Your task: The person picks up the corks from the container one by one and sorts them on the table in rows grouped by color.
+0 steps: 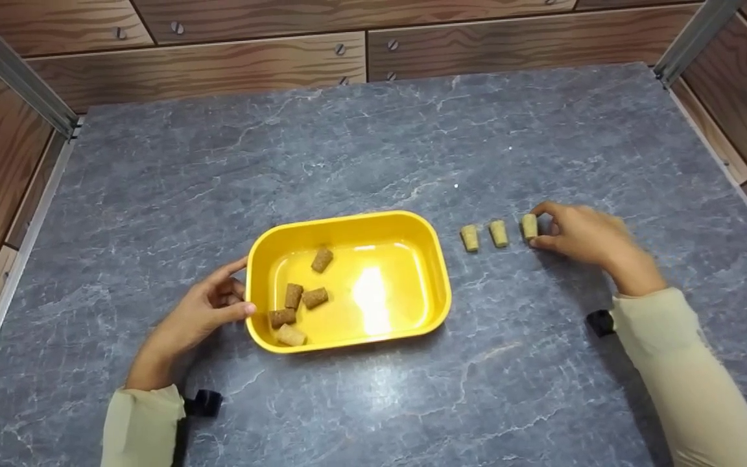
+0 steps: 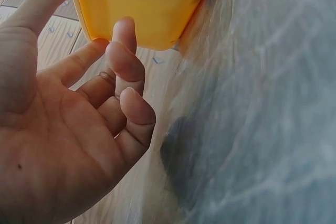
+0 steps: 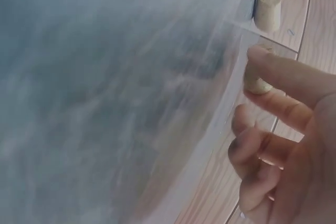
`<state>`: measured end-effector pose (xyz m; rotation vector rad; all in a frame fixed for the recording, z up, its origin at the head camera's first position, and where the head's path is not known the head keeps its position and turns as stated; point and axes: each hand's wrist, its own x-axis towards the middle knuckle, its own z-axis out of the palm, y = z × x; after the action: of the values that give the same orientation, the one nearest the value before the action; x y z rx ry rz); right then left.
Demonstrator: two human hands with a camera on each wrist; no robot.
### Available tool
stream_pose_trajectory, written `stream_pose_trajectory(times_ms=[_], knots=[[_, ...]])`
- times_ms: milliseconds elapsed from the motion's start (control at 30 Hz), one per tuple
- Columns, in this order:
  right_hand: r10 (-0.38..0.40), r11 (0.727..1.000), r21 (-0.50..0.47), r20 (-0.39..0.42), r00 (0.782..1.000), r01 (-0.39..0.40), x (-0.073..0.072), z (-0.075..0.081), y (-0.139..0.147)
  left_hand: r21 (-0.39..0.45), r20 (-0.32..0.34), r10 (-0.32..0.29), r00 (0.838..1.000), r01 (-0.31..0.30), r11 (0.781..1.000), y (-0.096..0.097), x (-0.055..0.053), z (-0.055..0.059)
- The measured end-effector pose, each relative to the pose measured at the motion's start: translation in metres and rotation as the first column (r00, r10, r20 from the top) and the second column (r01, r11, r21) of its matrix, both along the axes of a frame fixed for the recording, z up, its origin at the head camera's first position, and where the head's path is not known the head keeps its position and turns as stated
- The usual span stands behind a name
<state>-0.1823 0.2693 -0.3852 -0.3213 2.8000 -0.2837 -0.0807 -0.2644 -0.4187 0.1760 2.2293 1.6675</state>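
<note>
A yellow plastic tub [image 1: 347, 344] sits on the table; its near-left part holds several brown corks [image 1: 315, 298] and one paler cork [image 1: 291, 335]. My left hand [image 1: 208, 305] grips the tub's left end, thumb and index finger at the rim, the other fingers curled loosely below in the left wrist view. To the right of the tub, two pale tapered corks [image 1: 470, 238] [image 1: 498, 233] stand in a row. At the row's right end, my right hand [image 1: 584, 237] pinches a third pale cork [image 1: 529, 227] between thumb and index finger; in the right wrist view the fingers partly cover it.
The grey marbled tabletop [image 1: 373, 149] runs back to a wood-patterned panel [image 1: 250, 71]. Metal posts [image 1: 698, 39] rise at the far corners. A small black device [image 1: 600, 322] shows at the right wrist, another black device [image 1: 205, 403] at the left.
</note>
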Motion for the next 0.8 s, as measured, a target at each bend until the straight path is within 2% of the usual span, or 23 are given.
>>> stream_pose_trajectory(times_ms=[333,800], knots=[[-0.009,0.999,0.039,0.039,0.999,0.007,-0.002,0.0004,-0.0042,0.007,0.011,0.004,1.0,-0.004,1.0,0.0004,0.0005,-0.0003],[-0.003,1.0,0.011,0.043,0.999,0.002,-0.0018,0.003,-0.0034,0.002,-0.001,-0.025,1.0,0.025,1.0,-0.0016,-0.0008,-0.0009]])
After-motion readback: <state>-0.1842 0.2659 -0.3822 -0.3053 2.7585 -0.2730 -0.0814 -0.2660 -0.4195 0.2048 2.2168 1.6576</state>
